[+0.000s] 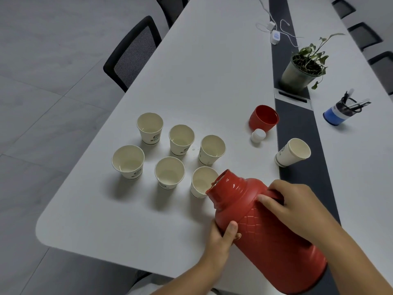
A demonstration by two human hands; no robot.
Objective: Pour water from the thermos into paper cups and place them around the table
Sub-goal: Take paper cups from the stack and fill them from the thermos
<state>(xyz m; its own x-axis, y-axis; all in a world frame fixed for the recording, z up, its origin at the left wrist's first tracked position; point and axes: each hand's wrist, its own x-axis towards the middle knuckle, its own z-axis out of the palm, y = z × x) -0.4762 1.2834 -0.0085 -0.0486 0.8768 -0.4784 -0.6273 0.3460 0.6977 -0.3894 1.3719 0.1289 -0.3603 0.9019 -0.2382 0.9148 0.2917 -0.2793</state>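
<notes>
I've got the red thermos (pixel 268 228) tipped hard toward the cups, its open mouth right over the rim of the nearest paper cup (pixel 202 182). My right hand (pixel 297 201) has its fingers wrapped round the handle up by the thermos shoulder, and my left hand (pixel 223 237) cradles the body from below, thumb curled up against the quilted side. Beyond the thermos mouth stand five more paper cups (pixel 170 173) upright in two loose rows on the white table (pixel 106 220), each with a little water showing at the bottom; whether a stream is running into the nearest one I can't tell. Past the thermos, further up the table, the red lid cup (pixel 263 118) sits mouth up with the white stopper (pixel 258 135) just beside it. To the right of those, an unused stack of cups (pixel 292 153) lies on its side on the dark centre strip (pixel 297 128), with a potted plant (pixel 304 67) and a pen holder (pixel 342 111) further off.
</notes>
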